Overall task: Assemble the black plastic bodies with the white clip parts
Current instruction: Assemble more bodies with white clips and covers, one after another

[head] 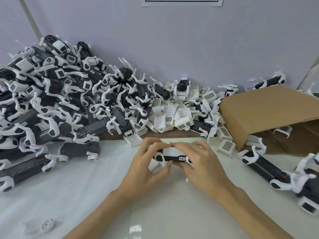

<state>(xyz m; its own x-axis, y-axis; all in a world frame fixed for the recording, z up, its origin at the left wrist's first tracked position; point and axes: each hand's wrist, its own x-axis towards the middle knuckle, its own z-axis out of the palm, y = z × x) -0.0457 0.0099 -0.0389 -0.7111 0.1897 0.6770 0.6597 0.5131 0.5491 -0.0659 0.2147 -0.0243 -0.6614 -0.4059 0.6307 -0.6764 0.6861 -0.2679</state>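
Near centre of the white tabletop [69,187], both hands gripped one black plastic body w/ white clip part [172,153] on top: left hand [148,163] curled round its left end, right hand [200,163] round the right. Looked light, rigid; thin white legs prob. fragile, so hold by body ends.

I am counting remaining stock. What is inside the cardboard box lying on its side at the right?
Inside the cardboard box, near its opening, two or three loose white clip parts are visible. The deeper interior is dark and hidden by the box's upper wall, so any further contents cannot be seen.
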